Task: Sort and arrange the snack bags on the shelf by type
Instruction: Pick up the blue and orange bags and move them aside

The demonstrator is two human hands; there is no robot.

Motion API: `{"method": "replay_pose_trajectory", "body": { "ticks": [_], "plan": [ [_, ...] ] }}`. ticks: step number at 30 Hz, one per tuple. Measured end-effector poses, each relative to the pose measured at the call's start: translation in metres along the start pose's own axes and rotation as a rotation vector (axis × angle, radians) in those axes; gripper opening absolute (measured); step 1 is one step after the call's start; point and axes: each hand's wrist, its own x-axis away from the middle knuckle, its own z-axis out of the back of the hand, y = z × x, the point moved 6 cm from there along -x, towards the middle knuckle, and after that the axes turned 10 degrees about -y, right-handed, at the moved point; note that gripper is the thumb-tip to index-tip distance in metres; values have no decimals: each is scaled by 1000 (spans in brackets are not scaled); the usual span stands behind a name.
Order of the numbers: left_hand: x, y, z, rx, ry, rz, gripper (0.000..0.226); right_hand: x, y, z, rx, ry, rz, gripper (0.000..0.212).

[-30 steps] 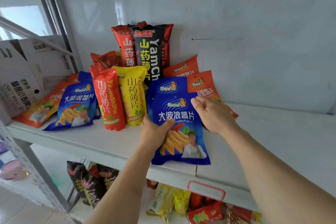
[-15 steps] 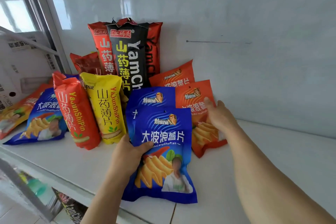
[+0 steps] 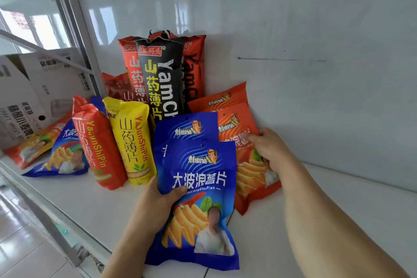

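A: What is the left hand [image 3: 155, 201] doing?

B: Its grip is pinching the front blue chip bag [image 3: 198, 207] at the left edge, thumb across the face and fingers behind. That bag lies at the front of the white shelf [image 3: 316, 221], overlapping a second blue bag [image 3: 182, 131] just behind it.

A: And the right hand [image 3: 269, 149]?

B: It holds the near orange bag [image 3: 243, 142] at its right edge, fingers curled over the front. Another orange bag [image 3: 220, 97] lies behind that one, against the back wall.

A: Where are the other snack bags?

B: A tall black bag [image 3: 162, 79] stands upright at the back with red bags [image 3: 194, 70] on both sides of it. In front, to the left, a yellow bag [image 3: 132, 140] and a red bag [image 3: 97, 144] lean side by side, touching. Further left a third blue bag [image 3: 63, 156] lies flat, partly over an orange bag [image 3: 33, 144] at the shelf's left end.

A: Anything beyond the shelf?

B: White cardboard boxes [image 3: 29, 88] with printing, past the left upright.
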Motion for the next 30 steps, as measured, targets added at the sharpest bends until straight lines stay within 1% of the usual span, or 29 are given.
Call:
{"method": "replay_pose_trajectory", "body": {
  "ticks": [2,6,13,17,22,24,26,30],
  "plan": [
    [-1,-1,1,4,4,0,36,-1,3,-1,-99,-30,-20,34],
    [-3,-3,2,5,10,2,39,-1,9,-1,-227,-54,-45,34],
    [-5,-7,2,8,8,-9,34,8,6,11,-254,33,-12,24],
    [-6,-8,2,21,9,-1,34,18,3,19,-306,40,36,22],
    [-8,-8,3,22,14,3,36,25,1,12,-384,-89,38,30],
    [-9,-8,3,23,12,2,36,27,4,3,-376,-156,24,40],
    [-9,-8,3,42,8,8,36,27,10,-6,-340,-208,3,42],
    [-7,-4,2,85,-25,12,39,29,15,-8,-358,-176,-46,40]
  ]
}}
